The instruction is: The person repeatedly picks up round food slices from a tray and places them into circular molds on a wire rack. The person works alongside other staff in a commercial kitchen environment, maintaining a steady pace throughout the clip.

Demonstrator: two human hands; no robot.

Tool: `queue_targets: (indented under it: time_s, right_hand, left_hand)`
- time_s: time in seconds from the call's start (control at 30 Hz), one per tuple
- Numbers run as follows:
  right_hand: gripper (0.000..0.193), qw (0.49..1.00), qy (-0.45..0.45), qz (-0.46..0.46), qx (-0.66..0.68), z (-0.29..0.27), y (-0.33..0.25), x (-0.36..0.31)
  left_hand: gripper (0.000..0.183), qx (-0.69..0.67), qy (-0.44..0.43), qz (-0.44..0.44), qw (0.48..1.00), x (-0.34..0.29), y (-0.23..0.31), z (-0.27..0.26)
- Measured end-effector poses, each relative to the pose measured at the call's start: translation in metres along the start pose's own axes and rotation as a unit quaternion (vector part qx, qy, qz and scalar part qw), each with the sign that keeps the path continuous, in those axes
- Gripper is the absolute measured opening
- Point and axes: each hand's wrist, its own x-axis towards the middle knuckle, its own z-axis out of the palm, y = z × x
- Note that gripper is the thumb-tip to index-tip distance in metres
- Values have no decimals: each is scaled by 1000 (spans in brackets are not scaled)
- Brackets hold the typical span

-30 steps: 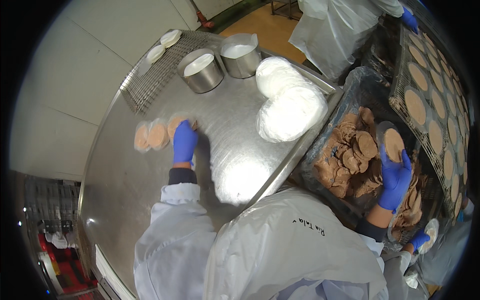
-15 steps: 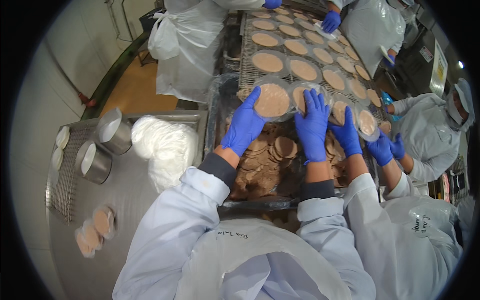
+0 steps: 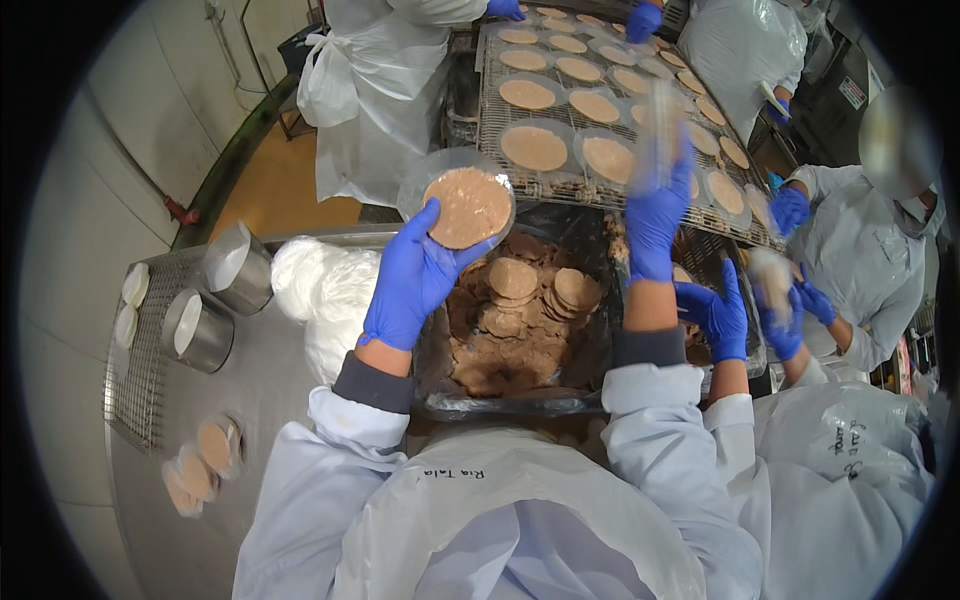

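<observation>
Head view: left hand (image 3: 408, 285) had quit the belt (image 3: 545, 188) grasping a patty (image 3: 466, 208), apparently collected; right hand (image 3: 655, 220) gripped a blurred disc (image 3: 658, 130)

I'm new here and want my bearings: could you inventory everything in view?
Wire belt: one, grey, top centre to right
Belt patties: many, pale tan, in rows
Lined bins: two, dark, centre; right one partly hidden
Meat heap: one, brown, in left bin
Metal table: one, silver, left
Table patties: three visible, tan, lower left
Metal cups: two, silver, upper table
Wrapped bundle: count unclear, white, beside cups
Wire rack: one, grey, table's far left
Discs: two, white, on rack
Pipe fitting: one, red, upper left
Co-workers: at least four, white clothing, top and right
Left hand: one, blue-gloved, centre left, holding a patty
Right hand: one, blue-gloved, belt's front edge, by a blurred thing
Apron: one, white, bottom centre
</observation>
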Motion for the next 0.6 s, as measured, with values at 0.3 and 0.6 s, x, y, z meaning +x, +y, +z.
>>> queue_targets:
  time_s: [0.3, 0.6]
  right_hand:
    - [58, 993, -74, 87, 28, -9, -14, -35]
    - [63, 583, 54, 386, 713, 10, -4, -71]
  left_hand:
    - [43, -4, 69, -24, 997, 14, -17, -46]
    - [42, 48, 97, 137, 985, 16, -9, -43]
